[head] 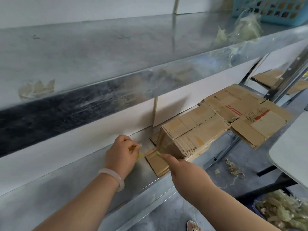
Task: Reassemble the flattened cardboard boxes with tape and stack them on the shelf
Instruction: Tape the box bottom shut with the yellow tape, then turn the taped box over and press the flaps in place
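**One box folded up, one still flat, both on the lower shelf**

A worn brown cardboard box (191, 135) sits folded into shape on the lower galvanised shelf (75, 177), at about 4 o'clock from the view's centre. At its 8 o'clock end one flap (156, 162) lies open on the shelf, and clear tape (164, 145) glints across that end face. At its 2 o'clock, touching it, a flattened box (246, 114) with red print lies spread, one corner overhanging the shelf edge.
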A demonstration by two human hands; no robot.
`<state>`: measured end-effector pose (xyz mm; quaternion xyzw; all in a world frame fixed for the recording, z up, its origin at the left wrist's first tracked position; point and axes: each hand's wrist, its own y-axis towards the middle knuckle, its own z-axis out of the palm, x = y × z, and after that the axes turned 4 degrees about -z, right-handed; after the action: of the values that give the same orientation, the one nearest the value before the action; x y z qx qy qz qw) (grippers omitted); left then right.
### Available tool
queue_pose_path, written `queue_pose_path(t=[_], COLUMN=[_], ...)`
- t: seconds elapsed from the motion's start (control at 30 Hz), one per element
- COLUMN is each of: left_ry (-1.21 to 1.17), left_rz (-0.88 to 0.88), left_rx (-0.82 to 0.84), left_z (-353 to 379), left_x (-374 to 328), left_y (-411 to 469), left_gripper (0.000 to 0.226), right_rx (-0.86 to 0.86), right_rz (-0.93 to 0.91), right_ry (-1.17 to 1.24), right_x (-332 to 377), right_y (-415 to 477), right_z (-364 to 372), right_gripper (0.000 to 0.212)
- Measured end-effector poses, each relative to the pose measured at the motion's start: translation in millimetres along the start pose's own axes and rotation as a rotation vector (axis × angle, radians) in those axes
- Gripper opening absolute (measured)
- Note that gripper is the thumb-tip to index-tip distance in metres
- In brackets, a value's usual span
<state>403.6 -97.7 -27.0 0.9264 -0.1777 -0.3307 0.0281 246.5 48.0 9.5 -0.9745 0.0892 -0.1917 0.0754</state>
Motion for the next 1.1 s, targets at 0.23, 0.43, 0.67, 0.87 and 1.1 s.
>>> queue_pose_path(t=[0.23,0.43,0.67,0.87,1.1], left_ry=[0.297,0.402,0.298,0.219,0.388], left_rz=[0.212,0.264,0.032,-0.037,-0.185], left_rx=[-0.134,-0.112,-0.126,-0.167,-0.060], left_z=[1,16,39,60,65], left_x=[18,29,21,12,-13], left_y=[-2,-18,-54,-72,-80], left_gripper=[0.008,0.019,0.038,0.034,0.036], right_rx=[-0.225,-0.774,-0.485,-0.109,-0.040], right_rz=[-0.455,-0.411,0.221,0.209,-0.031], right_ry=[0.164,0.577,0.526,0.186,-0.142], right_x=[-28,-95,-198,-247,-262], right_y=[-14,-10,44,105,119], right_z=[-10,-51,-90,-55,-57], right_gripper=[0.053,0.042,0.025,0.035,0.036])
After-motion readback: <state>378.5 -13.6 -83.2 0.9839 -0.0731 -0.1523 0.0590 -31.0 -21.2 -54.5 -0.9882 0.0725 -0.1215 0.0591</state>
